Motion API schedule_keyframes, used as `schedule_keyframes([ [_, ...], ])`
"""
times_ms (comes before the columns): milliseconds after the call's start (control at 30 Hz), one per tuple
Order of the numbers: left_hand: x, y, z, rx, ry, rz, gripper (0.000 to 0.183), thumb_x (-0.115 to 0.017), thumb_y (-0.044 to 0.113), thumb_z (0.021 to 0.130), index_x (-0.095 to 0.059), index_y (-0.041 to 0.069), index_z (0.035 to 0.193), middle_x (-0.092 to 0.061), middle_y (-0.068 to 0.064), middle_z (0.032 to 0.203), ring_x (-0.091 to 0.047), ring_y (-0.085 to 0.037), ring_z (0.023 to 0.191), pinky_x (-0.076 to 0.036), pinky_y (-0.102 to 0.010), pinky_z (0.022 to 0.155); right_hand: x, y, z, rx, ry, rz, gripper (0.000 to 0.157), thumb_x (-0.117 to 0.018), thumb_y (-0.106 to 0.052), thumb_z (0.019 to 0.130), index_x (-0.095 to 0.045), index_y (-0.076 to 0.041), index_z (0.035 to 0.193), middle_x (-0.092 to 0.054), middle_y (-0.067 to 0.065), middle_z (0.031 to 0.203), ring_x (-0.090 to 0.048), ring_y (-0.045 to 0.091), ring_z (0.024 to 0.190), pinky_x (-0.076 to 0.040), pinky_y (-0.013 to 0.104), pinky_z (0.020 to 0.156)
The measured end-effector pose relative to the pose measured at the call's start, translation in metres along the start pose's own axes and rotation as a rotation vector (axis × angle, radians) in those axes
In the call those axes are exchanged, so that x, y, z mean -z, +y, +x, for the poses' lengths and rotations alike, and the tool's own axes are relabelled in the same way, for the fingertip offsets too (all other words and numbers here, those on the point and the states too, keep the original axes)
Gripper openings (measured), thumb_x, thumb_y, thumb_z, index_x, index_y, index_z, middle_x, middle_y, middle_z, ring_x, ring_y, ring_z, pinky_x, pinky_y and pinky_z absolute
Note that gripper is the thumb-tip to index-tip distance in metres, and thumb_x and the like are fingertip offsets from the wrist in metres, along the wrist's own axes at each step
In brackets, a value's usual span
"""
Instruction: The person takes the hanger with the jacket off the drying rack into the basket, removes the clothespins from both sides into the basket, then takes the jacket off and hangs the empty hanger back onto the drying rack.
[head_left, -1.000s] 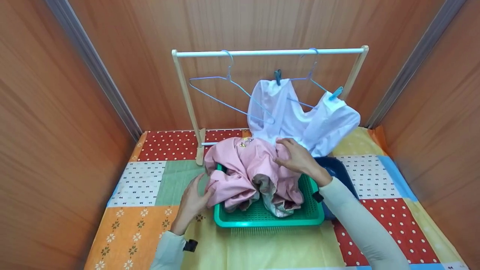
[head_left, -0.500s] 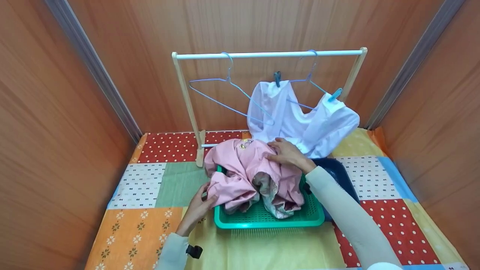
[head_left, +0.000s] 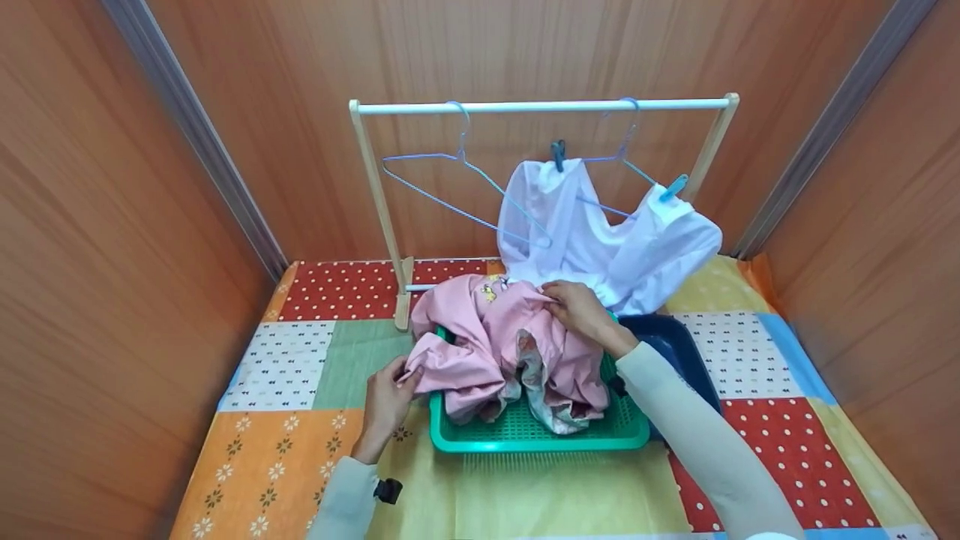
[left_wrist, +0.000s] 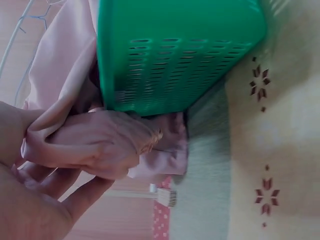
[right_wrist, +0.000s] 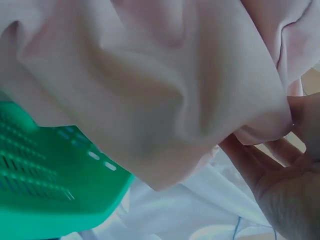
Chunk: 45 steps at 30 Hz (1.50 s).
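Note:
A crumpled pink garment (head_left: 465, 322) with a small yellow print and a greyish inner side lies heaped in a green plastic basket (head_left: 540, 445). My left hand (head_left: 386, 401) pinches a fold of it at its left side, beyond the basket rim; in the left wrist view the cloth (left_wrist: 95, 142) loops over the thumb side, with fingers beneath. At the garment's upper right, my right hand (head_left: 585, 311) pinches another part between thumb and fingers. In the right wrist view, pink cloth (right_wrist: 150, 95) drapes down from that hand over the basket.
Behind the basket stands a rack (head_left: 540, 107) with a bare hanger (head_left: 442, 204) on the left. A white garment (head_left: 615, 247) hangs on the right, clipped by a dark clothespin (head_left: 557, 154) and a blue clothespin (head_left: 674, 187). A navy basket (head_left: 679, 349) sits partly behind the green one.
My left hand came in from beside the garment and now pinches its left fold, drawing it slightly outward. My right hand moved left from the garment's right side and now grips its upper part.

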<state>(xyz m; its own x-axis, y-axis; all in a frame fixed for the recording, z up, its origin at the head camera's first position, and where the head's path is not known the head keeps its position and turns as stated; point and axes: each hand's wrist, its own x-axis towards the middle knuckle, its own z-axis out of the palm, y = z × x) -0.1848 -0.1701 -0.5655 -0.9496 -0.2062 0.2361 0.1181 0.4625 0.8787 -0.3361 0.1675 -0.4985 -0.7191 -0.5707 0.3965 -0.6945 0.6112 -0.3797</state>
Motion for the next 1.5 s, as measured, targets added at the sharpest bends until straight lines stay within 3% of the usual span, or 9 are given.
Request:
schedule_keyframes([
  [267, -0.001, 0.028, 0.004, -0.155, 0.143, 0.096, 0.023, -0.072, -0.002, 0.091, -0.075, 0.000, 0.114, -0.076, -0.016, 0.098, -0.071, -0.029, 0.087, -0.056, -0.051, 0.078, 0.016, -0.016, -0.019, 0.015, 0.005, 0.042, 0.023, -0.069, 0.001, 0.093, -0.075, 0.003, 0.115, -0.069, 0.020, 0.125, -0.065, 0.039, 0.117, -0.052, 0.053, 0.098],
  [433, -0.009, 0.046, 0.009, -0.281, 0.089, 0.083, 0.031, -0.071, -0.004, 0.090, -0.073, 0.000, 0.121, -0.072, -0.012, 0.085, -0.060, -0.017, 0.071, -0.052, -0.036, 0.066, 0.023, -0.027, -0.030, 0.047, -0.012, -0.023, 0.019, -0.070, -0.002, 0.094, -0.076, 0.000, 0.112, -0.066, 0.020, 0.131, -0.064, 0.040, 0.119, -0.053, 0.053, 0.097],
  [533, -0.017, 0.053, 0.012, -0.358, 0.009, 0.096, 0.037, -0.070, -0.007, 0.089, -0.072, 0.001, 0.125, -0.070, -0.010, 0.087, -0.051, -0.013, 0.068, -0.046, -0.030, 0.063, 0.025, -0.034, -0.035, 0.088, -0.019, -0.080, 0.016, -0.071, -0.001, 0.093, -0.077, -0.002, 0.108, -0.066, 0.020, 0.132, -0.065, 0.040, 0.118, -0.054, 0.053, 0.095],
  [667, -0.025, 0.063, 0.016, -0.410, -0.203, 0.141, 0.049, -0.069, -0.004, 0.092, -0.062, 0.004, 0.140, -0.069, -0.015, 0.126, -0.065, -0.021, 0.097, -0.056, -0.039, 0.085, 0.025, -0.040, -0.042, 0.156, -0.030, -0.159, 0.016, -0.070, 0.000, 0.092, -0.078, -0.006, 0.105, -0.067, 0.019, 0.131, -0.067, 0.037, 0.116, -0.057, 0.050, 0.091],
  [767, -0.029, 0.070, 0.015, -0.348, -0.449, 0.213, 0.058, -0.067, 0.013, 0.100, -0.047, 0.012, 0.155, -0.051, -0.017, 0.152, -0.054, -0.034, 0.133, -0.047, -0.052, 0.107, 0.022, -0.041, -0.047, 0.201, -0.053, -0.189, 0.016, -0.071, 0.000, 0.091, -0.078, -0.008, 0.103, -0.067, 0.019, 0.131, -0.067, 0.035, 0.115, -0.058, 0.049, 0.089],
  [900, -0.037, 0.075, 0.013, -0.246, -0.688, 0.333, 0.062, -0.058, 0.038, 0.105, -0.035, 0.025, 0.162, -0.032, -0.014, 0.165, -0.033, -0.040, 0.149, -0.035, -0.061, 0.113, 0.015, -0.040, -0.054, 0.252, -0.104, -0.170, 0.012, -0.074, -0.003, 0.087, -0.078, -0.007, 0.098, -0.067, 0.019, 0.130, -0.065, 0.035, 0.119, -0.055, 0.049, 0.094],
  [1000, -0.044, 0.075, 0.012, -0.229, -0.778, 0.400, 0.057, -0.053, 0.040, 0.107, -0.037, 0.029, 0.161, -0.031, -0.011, 0.166, -0.034, -0.039, 0.149, -0.034, -0.060, 0.114, 0.008, -0.042, -0.057, 0.285, -0.160, -0.171, 0.009, -0.076, -0.006, 0.085, -0.078, -0.007, 0.094, -0.070, 0.015, 0.121, -0.067, 0.031, 0.112, -0.055, 0.047, 0.093],
  [1267, -0.055, 0.073, 0.013, -0.277, -0.965, 0.547, 0.046, -0.050, 0.030, 0.109, -0.048, 0.023, 0.155, -0.039, -0.011, 0.163, -0.040, -0.035, 0.147, -0.034, -0.054, 0.117, -0.003, -0.049, -0.069, 0.275, -0.449, -0.173, 0.009, -0.074, -0.016, 0.094, -0.078, -0.011, 0.100, -0.068, 0.004, 0.103, -0.066, 0.019, 0.093, -0.055, 0.037, 0.083],
  [1500, -0.057, 0.071, 0.014, -0.196, -1.027, 0.574, 0.048, -0.053, 0.032, 0.108, -0.047, 0.030, 0.155, -0.036, -0.005, 0.165, -0.037, -0.033, 0.149, -0.032, -0.055, 0.118, -0.003, -0.053, -0.071, 0.210, -0.520, -0.158, 0.014, -0.076, -0.017, 0.092, -0.078, -0.010, 0.104, -0.067, 0.004, 0.104, -0.066, 0.020, 0.094, -0.056, 0.035, 0.084],
])
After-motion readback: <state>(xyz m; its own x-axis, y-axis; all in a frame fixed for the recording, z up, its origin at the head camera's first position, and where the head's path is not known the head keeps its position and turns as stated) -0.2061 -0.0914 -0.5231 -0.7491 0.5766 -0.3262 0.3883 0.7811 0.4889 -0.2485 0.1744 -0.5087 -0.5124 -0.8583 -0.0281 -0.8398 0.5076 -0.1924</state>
